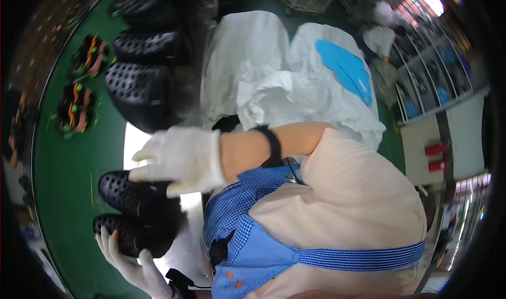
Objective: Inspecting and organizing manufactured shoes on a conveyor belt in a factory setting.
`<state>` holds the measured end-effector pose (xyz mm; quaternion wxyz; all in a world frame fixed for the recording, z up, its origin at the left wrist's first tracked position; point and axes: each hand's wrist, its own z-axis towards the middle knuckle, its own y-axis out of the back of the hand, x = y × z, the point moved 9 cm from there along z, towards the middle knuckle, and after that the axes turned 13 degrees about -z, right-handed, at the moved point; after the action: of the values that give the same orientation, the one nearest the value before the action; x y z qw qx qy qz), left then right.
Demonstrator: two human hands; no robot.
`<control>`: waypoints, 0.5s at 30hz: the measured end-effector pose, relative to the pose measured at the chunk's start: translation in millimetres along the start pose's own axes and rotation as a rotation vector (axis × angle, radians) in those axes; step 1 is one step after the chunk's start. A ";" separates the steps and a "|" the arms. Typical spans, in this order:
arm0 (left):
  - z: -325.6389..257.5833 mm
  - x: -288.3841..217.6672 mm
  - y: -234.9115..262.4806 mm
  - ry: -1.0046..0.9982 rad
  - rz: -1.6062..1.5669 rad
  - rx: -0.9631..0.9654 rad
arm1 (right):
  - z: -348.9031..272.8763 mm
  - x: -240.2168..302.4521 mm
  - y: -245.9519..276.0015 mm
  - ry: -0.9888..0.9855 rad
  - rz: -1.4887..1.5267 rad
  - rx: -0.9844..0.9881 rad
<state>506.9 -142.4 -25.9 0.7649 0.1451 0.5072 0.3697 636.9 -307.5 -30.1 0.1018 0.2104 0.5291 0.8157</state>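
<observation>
Two black clogs with round holes in their toes lie side by side over a white, brightly lit surface at the lower left. My left hand (129, 264), in a white glove, grips the lower clog (134, 237) at its outer side, with fingers and thumb bent about it. My right hand (182, 159), gloved too, reaches in from the right above the upper clog (124, 193). Its fingers are stretched and apart, the lower ones overlapping the shoe's edge; whether they press on it I cannot tell. Both clogs' right ends look dark and fuzzy.
More black clogs (134, 85) stand in a row along the green table (63, 177). Black pieces with orange and green strips (74, 109) lie at its left. White plastic-covered bundles (247, 40) carry a blue sheet (345, 69). Shelving and another person (379, 40) are at the upper right.
</observation>
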 end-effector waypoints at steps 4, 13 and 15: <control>-8.0 6.3 12.0 0.075 -0.195 -0.139 | -83.7 -94.6 99.9 -0.261 -0.215 -0.144; -2.7 30.1 25.8 0.058 -0.082 -0.276 | -465.3 -258.2 255.0 -1.630 -0.743 0.289; 2.4 34.4 21.4 0.064 -0.012 -0.270 | -523.4 -262.2 248.7 -1.713 -0.713 0.342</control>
<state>507.4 -102.9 -35.1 0.7630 0.0260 0.4781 0.4342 648.4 -943.1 -50.6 0.6674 0.5760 0.4198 0.2156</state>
